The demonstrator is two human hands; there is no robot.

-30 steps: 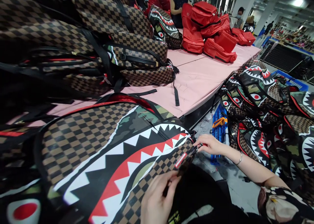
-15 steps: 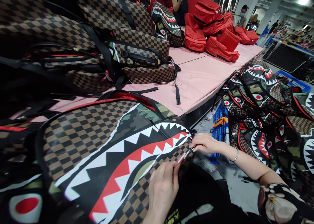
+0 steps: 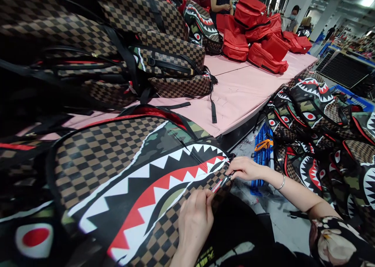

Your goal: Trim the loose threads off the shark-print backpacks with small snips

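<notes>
A checkered backpack with a shark-mouth print lies in front of me, its brown checks, camouflage and red-and-white teeth facing up. At its near right edge my left hand is closed, thumb and fingers pinched at the end of a small red-and-white strip. My right hand, with a bracelet at the wrist, pinches a small black piece with a metallic glint beside that strip. Its kind is too small to tell. The fingertips of both hands are partly hidden.
Checkered backpacks are piled at the left on a pink-covered table. Red bags are heaped at the far end, near a person. Shark-print backpacks stack up on the right, beside a blue crate.
The view has shifted slightly. Both hands keep nearly the same place and grip at the backpack's edge. The person behind the table has lowered a hand.
</notes>
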